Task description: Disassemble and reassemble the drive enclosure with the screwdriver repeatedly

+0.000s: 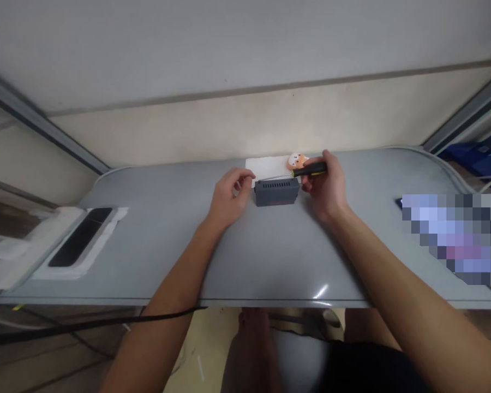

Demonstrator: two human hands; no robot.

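Observation:
A dark grey box with a row of vent slots (276, 193) stands on the grey table in front of me. In my right hand (327, 188) is a screwdriver (309, 170) with a black and yellow handle. Its thin metal shaft runs leftward along the box's top edge, and the tip ends near the top left corner. My left hand (231, 196) is beside that corner, thumb and forefinger drawn together in a pinch. Whatever may be between those fingertips is too small to make out.
Behind the box lie a white sheet (264, 165) and an orange and white cartoon-face item (297, 161) near the wall. A black phone (81, 237) rests on white paper at the left. The table's front edge (270, 301) runs before my legs; a blurred-out object (458, 237) lies right.

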